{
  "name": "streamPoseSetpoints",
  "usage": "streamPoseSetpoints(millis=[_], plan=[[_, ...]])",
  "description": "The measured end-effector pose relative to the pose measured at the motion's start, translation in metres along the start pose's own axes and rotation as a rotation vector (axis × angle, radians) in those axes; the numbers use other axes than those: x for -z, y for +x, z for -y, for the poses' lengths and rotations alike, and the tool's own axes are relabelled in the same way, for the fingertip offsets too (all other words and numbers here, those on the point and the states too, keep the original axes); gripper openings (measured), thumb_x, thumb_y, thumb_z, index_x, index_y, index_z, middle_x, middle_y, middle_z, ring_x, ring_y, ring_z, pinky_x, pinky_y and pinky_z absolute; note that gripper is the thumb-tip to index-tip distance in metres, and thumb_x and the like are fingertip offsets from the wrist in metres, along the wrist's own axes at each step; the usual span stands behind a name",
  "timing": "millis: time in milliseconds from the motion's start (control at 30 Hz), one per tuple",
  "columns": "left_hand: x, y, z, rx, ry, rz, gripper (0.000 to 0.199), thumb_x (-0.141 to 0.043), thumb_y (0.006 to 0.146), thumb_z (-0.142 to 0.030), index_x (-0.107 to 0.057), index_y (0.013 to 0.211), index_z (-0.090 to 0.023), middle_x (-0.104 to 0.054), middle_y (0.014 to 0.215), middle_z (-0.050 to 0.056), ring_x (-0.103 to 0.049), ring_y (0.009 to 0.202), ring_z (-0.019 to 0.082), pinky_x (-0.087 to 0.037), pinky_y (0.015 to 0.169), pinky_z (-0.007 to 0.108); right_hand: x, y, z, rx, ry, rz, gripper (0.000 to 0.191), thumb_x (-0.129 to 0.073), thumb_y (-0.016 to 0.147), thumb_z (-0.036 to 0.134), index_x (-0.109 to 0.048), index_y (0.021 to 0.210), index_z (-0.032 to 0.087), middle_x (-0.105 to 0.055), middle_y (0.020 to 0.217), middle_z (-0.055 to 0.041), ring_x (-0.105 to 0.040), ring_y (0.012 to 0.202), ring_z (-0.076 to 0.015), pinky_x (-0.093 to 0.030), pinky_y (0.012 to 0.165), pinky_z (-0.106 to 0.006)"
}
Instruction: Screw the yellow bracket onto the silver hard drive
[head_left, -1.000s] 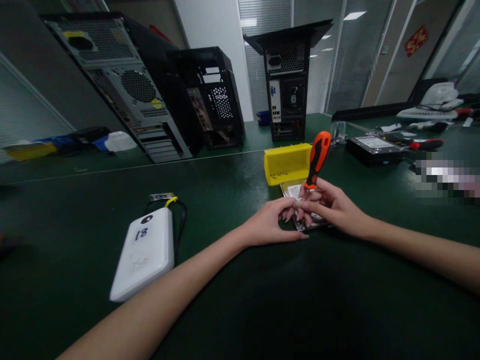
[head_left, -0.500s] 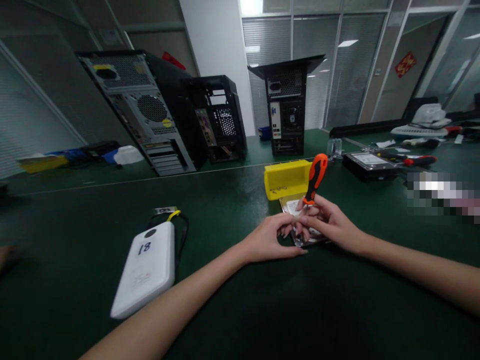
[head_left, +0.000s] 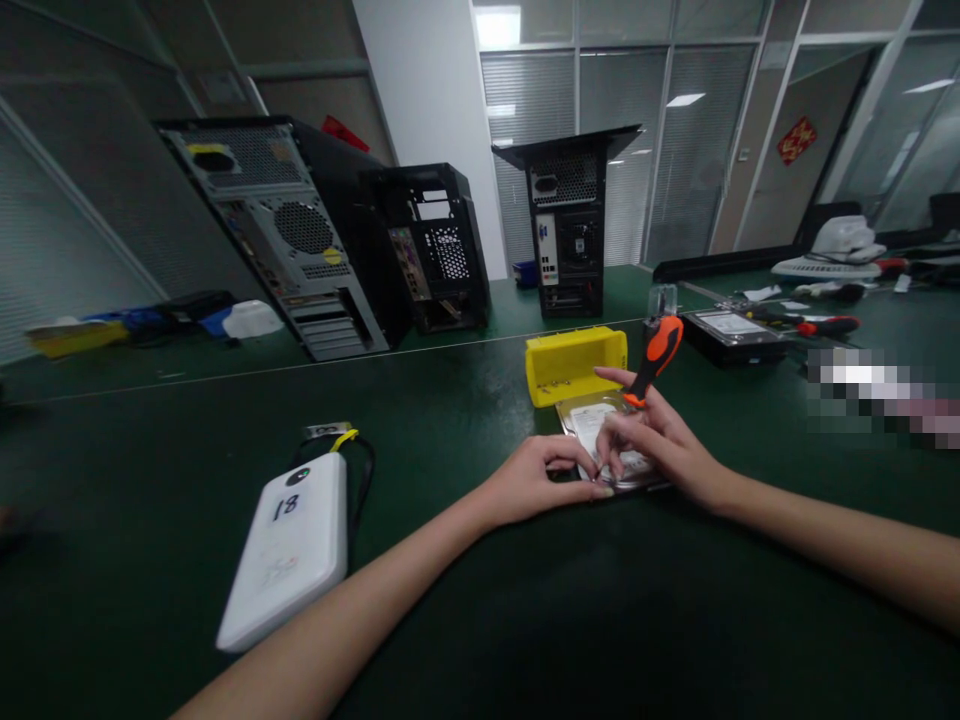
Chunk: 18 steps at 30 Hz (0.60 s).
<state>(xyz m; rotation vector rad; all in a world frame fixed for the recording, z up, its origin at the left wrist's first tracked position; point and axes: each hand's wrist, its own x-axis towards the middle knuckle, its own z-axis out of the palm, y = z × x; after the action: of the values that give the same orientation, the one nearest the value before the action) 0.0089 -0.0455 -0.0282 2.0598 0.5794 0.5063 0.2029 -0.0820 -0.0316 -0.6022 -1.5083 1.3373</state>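
Observation:
A silver hard drive [head_left: 589,418] with a white label lies on the green table in front of me. My left hand [head_left: 540,480] is closed at its near left corner, thumb along the front edge and fingertips on top. My right hand [head_left: 675,455] is over the drive's right side. It holds an orange and black screwdriver [head_left: 660,358], the handle tilted up to the right and the shaft hidden by the hand. Its thumb and a fingertip come together close to the left fingertips; any small thing between them is too small to tell. One right finger points towards the yellow bin.
Behind the drive lies a yellow bin [head_left: 576,362] with several small screws. A white power bank [head_left: 289,555] marked 18 is at left. Computer cases [head_left: 574,220] stand at the back. A second hard drive [head_left: 731,330] and a red-black tool [head_left: 829,326] are at right.
The screwdriver handle has tipped to the right. My right fingers have spread, one stretching towards the yellow bin. My left thumb and fingers have drawn closer together at the drive's corner.

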Motion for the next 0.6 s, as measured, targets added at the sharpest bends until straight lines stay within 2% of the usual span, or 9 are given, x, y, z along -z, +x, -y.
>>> streamPoseSetpoints(millis=[167, 333, 600], plan=[[0.000, 0.000, 0.003, 0.033, -0.058, -0.002, 0.021, -0.068, 0.076, -0.032, -0.067, 0.084, -0.013, -0.065, 0.093, 0.006, -0.059, 0.090, 0.018, -0.046, 0.085, 0.035, -0.003, 0.000, 0.000, 0.020, 0.051, -0.044, 0.052, -0.037, 0.094, 0.041, -0.023, 0.138, 0.019, -0.063, 0.075, -0.0021, -0.059, 0.060, -0.0117, -0.047, 0.061, -0.027], [0.000, 0.000, 0.004, 0.042, -0.097, -0.018, 0.017, -0.069, 0.074, -0.029, -0.070, 0.080, -0.013, -0.063, 0.085, 0.003, -0.058, 0.084, 0.014, -0.047, 0.083, 0.031, 0.000, 0.002, -0.002, 0.041, 0.038, -0.071, 0.036, -0.036, 0.094, 0.039, -0.044, 0.119, 0.014, -0.063, 0.075, -0.0035, -0.058, 0.060, -0.0104, -0.046, 0.060, -0.025], [0.001, 0.001, 0.001, 0.085, -0.074, -0.038, 0.015, -0.070, 0.073, -0.028, -0.072, 0.080, -0.015, -0.062, 0.082, 0.001, -0.055, 0.079, 0.012, -0.045, 0.075, 0.027, 0.008, 0.005, -0.013, 0.053, 0.124, -0.044, 0.026, -0.040, 0.093, 0.037, -0.053, 0.099, 0.015, -0.061, 0.074, -0.0029, -0.058, 0.059, -0.0114, -0.045, 0.059, -0.027]])
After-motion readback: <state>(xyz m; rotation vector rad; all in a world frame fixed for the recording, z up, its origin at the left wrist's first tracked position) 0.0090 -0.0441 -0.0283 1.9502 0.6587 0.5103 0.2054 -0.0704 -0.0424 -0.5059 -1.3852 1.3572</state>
